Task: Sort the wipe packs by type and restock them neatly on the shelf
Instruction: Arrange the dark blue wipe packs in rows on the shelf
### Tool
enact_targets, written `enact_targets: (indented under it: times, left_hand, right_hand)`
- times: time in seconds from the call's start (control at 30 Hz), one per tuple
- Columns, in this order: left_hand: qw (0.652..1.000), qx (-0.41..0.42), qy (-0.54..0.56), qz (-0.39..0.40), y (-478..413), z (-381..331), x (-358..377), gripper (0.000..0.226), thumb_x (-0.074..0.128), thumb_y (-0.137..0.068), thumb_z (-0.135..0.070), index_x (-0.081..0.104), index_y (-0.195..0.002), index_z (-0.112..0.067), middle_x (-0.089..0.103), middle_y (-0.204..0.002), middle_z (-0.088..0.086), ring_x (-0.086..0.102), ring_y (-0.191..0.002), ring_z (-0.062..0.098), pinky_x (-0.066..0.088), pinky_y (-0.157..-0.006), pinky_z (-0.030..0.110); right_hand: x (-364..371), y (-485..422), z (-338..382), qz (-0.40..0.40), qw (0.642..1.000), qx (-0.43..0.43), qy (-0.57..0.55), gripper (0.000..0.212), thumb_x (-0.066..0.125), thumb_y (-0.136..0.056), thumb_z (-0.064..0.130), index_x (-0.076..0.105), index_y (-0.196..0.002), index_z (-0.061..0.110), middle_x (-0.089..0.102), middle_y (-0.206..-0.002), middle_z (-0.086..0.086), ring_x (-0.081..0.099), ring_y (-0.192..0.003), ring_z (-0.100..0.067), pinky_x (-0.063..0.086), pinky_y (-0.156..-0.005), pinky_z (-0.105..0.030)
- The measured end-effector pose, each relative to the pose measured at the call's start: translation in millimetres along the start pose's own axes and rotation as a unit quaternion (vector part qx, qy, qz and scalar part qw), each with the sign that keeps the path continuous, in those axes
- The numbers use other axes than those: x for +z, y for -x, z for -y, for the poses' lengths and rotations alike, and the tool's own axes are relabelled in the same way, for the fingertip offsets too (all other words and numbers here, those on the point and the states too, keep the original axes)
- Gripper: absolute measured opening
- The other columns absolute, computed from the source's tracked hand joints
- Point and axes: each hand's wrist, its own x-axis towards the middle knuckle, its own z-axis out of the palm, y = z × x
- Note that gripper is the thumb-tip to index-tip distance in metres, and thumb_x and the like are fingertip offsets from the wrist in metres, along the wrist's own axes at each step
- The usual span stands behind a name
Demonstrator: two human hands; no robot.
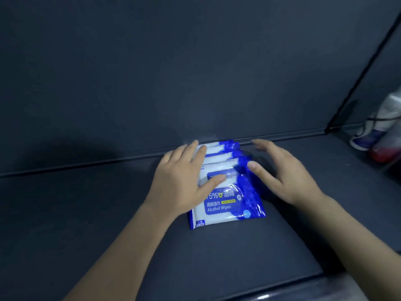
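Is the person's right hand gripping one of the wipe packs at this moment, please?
No, the right hand is open beside the alcohol wipe packs, its fingers straight and curled round nothing.

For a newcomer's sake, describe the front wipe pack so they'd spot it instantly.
On the dark shelf, blue-and-white packs lie overlapped in a row from the back wall forward. The front pack lies nearest, under the thumb of the left hand; it alone shows the words "Alcohol Wipes".

Wipe packs: glossy plastic film, crinkled at edges. Shelf: dark, matt, smooth.
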Motion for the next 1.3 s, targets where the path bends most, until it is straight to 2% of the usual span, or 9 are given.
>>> enact_targets:
  times: [0.1,0.2,0.3,0.5,0.57,0.8,0.97,1.13,1.3]
  left_hand:
    - [1.000,0.025,-0.014,-0.004,7,-19,-16,0.089,0.013,-0.080,-0.075,0.045,-0.140,-0.018,0.043,-0.147,0.003,0.043,-0.132,0.022,0.033,-0.107,0.037]
    - [0.993,0.111,0.022,-0.027,25,-50,-35,0.076,0.027,-0.086,-0.068,0.063,-0.121,-0.010,0.063,-0.126,0.007,0.060,-0.113,0.026,0.047,-0.093,0.038]
    - [0.979,0.197,0.040,-0.036,52,-91,-48,0.071,0.034,-0.085,-0.064,0.066,-0.113,-0.007,0.066,-0.118,0.011,0.063,-0.105,0.029,0.050,-0.087,0.040]
    - [0.933,0.350,0.085,-0.010,126,-187,-47,0.065,0.041,-0.080,-0.058,0.067,-0.109,-0.006,0.067,-0.115,0.012,0.064,-0.102,0.030,0.051,-0.083,0.040]
    - [0.914,0.395,0.094,0.007,149,-216,-37,0.065,0.040,-0.079,-0.058,0.067,-0.108,-0.006,0.067,-0.112,0.012,0.064,-0.101,0.029,0.051,-0.082,0.039]
    - [0.855,0.500,0.124,0.061,229,-301,21,0.066,0.042,-0.077,-0.059,0.067,-0.111,-0.009,0.067,-0.114,0.010,0.063,-0.105,0.028,0.052,-0.085,0.042]
    - [0.818,0.551,0.109,0.121,272,-376,59,0.056,0.070,-0.071,-0.055,0.065,-0.109,-0.014,0.066,-0.113,0.008,0.062,-0.105,0.026,0.051,-0.086,0.041]
    - [0.798,0.572,0.077,0.175,307,-461,111,0.055,0.047,-0.090,-0.052,0.041,-0.135,-0.021,0.044,-0.139,-0.001,0.040,-0.127,0.019,0.032,-0.102,0.034]
    - [0.813,0.527,0.005,0.247,333,-563,209,0.057,0.046,-0.092,-0.050,0.035,-0.139,-0.019,0.040,-0.144,0.002,0.037,-0.132,0.021,0.030,-0.105,0.034]
  right_hand:
    - [-37,35,24,-0.064,0.991,0.044,0.113,0.061,0.045,-0.091,0.058,0.048,-0.135,0.016,0.056,-0.132,-0.002,0.050,-0.122,-0.023,0.034,-0.099,-0.027]
    - [-68,100,59,-0.154,0.967,0.102,0.175,0.050,0.054,-0.093,0.045,0.053,-0.130,0.013,0.059,-0.127,-0.006,0.054,-0.116,-0.026,0.038,-0.096,-0.033]
    - [-91,177,89,-0.204,0.944,0.152,0.211,0.047,0.052,-0.091,0.044,0.056,-0.125,0.011,0.061,-0.120,-0.006,0.056,-0.110,-0.025,0.039,-0.093,-0.032]
    - [-125,327,128,-0.217,0.885,0.301,0.283,0.037,0.061,-0.087,0.033,0.059,-0.118,0.012,0.063,-0.113,-0.003,0.060,-0.100,-0.024,0.044,-0.085,-0.028]
    - [-132,373,136,-0.215,0.860,0.364,0.287,0.036,0.064,-0.088,0.029,0.059,-0.120,0.014,0.061,-0.117,0.000,0.057,-0.103,-0.019,0.039,-0.085,-0.022]
    - [-139,515,143,-0.181,0.761,0.563,0.268,0.035,0.056,-0.093,0.038,0.054,-0.124,0.024,0.050,-0.128,0.009,0.051,-0.115,-0.012,0.045,-0.092,-0.028]
    - [-144,587,114,-0.130,0.714,0.646,0.235,0.040,0.055,-0.093,0.038,0.050,-0.130,0.024,0.047,-0.134,0.008,0.051,-0.114,-0.013,0.043,-0.096,-0.030]
    - [-151,657,36,-0.072,0.707,0.678,0.190,0.040,0.054,-0.093,0.040,0.049,-0.128,0.022,0.050,-0.127,0.003,0.053,-0.107,-0.015,0.049,-0.090,-0.032]
    - [-154,729,-106,0.017,0.733,0.668,0.128,0.054,0.056,-0.091,0.038,0.040,-0.139,0.018,0.046,-0.136,-0.007,0.049,-0.118,-0.024,0.047,-0.095,-0.038]
